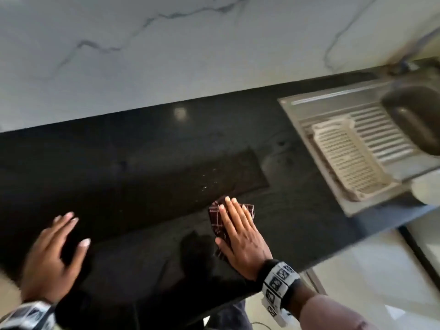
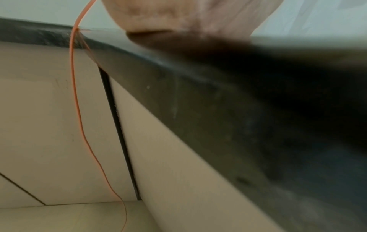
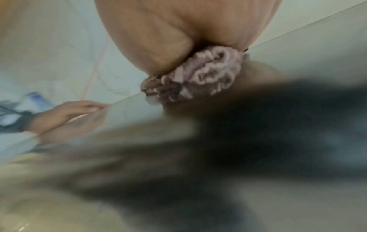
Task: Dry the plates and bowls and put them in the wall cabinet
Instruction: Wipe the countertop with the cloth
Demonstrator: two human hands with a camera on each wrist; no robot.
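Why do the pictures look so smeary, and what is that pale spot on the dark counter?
Head view: fairly sharp; the pale spot is a light reflected in the glossy black countertop, and the left hand is slightly motion-blurred. Left wrist view: the counter edge smears dark toward the right. Right wrist view: only the crumpled cloth under the right hand is clear.

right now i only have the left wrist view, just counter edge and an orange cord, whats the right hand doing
Observer: The right hand lies flat, fingers straight, pressing a dark checked cloth onto the black countertop.
Operator: any plates or bowls left on the counter
Observer: None in view; the beige drying rack on the steel sink drainboard holds nothing.
Operator: and my left hand, holding anything
Observer: No. The left hand holds nothing, fingers spread on or just over the countertop near its front edge.
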